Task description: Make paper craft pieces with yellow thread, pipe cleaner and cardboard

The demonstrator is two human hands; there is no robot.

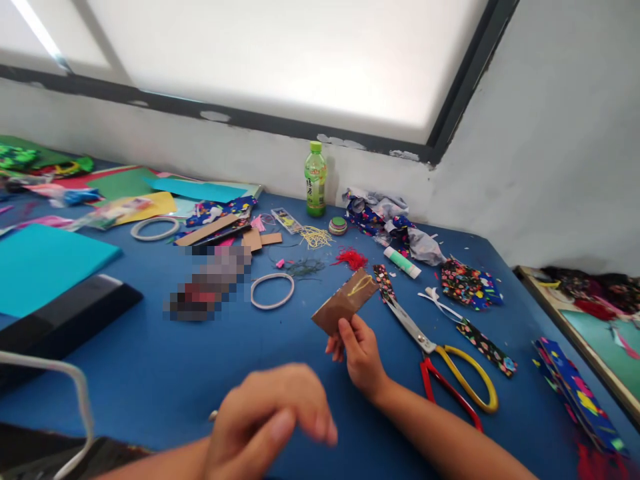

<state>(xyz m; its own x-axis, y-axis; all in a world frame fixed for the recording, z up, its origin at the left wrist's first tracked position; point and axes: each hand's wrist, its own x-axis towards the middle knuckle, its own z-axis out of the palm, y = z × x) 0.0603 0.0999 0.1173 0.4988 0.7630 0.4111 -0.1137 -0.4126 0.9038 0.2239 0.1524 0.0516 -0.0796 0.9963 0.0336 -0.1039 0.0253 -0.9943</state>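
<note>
My right hand (361, 355) pinches a flat brown cardboard piece (336, 308) between thumb and fingers, holding it tilted above the blue table. A loop of yellow cord (361, 285) lies across its upper part. Closer to me, my left hand (277, 417) is slightly blurred, its fingers bent downward and apart from the thumb, with nothing visible in it. Right of the cardboard lie big scissors (425, 343) with one yellow and one red handle. Their blades touch a floral fabric strip (384, 283). A bundle of red thread (353, 258) lies just behind the cardboard.
A green bottle (315, 180) stands by the wall. Nearby are a glue stick (403, 262), crumpled fabric (425, 245) and a patterned fabric strip (487, 348). Two white rings (273, 307), cardboard strips (207, 230) and blue paper (47, 263) lie leftward. A white bar (83, 393) rises at lower left.
</note>
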